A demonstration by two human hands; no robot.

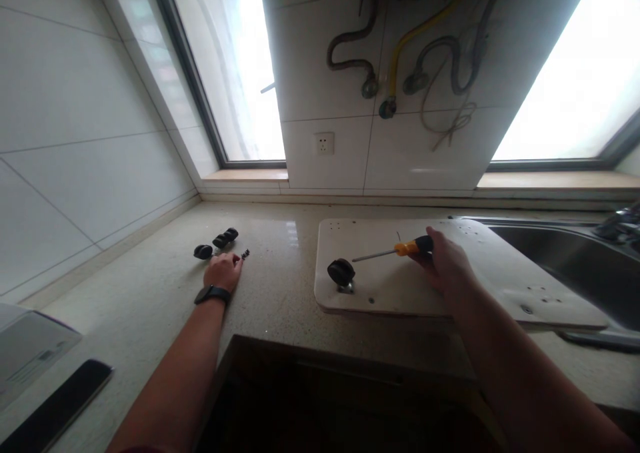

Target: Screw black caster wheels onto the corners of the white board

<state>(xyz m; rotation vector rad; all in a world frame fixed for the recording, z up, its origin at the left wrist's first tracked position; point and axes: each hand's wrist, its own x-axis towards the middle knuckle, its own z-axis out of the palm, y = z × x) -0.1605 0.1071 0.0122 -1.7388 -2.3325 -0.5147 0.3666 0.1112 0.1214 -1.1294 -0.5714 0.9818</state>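
A screwdriver (407, 247) with an orange and black handle is gripped in my right hand (450, 260), its shaft pointing left above a white board (390, 286). Just below and left of its tip, a black caster wheel (341, 272) with a metal plate sits on the board's left end. On the counter, my left hand (223, 270), wearing a black wrist band, has its fingers curled together beside a small pile of screws (245, 254); whether one is pinched is hidden. Several more black casters (203, 252) lie just beyond that hand.
The board's right end overlaps a steel sink (570, 253). A dark phone-like slab (60, 406) and a white box (35, 346) lie at the lower left. The counter has a dark opening (320, 406) in front. Hoses (400, 46) and a socket (324, 143) are on the tiled wall.
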